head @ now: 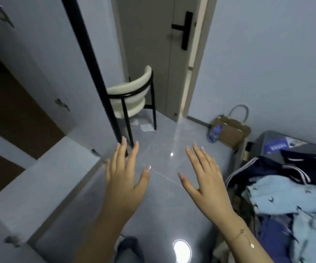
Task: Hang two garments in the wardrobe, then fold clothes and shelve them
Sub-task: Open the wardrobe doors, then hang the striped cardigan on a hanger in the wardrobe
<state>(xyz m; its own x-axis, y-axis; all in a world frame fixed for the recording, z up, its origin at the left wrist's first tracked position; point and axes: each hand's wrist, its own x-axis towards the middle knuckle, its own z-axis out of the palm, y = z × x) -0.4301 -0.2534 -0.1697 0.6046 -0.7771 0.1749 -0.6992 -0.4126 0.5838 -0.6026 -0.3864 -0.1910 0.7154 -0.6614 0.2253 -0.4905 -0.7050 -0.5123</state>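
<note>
My left hand and my right hand are stretched out over the grey floor, fingers straight and spread, holding nothing. A heap of clothes lies on the bed at the right: a light blue patterned garment on top and a dark navy jacket with white stripes behind it. The wardrobe stands at the left with pale blue doors and small metal handles; a dark brown opening shows beside them.
A cream chair with black legs stands by the grey door. A brown paper bag and a water bottle sit on the floor by the wall. The bed's corner is at the right.
</note>
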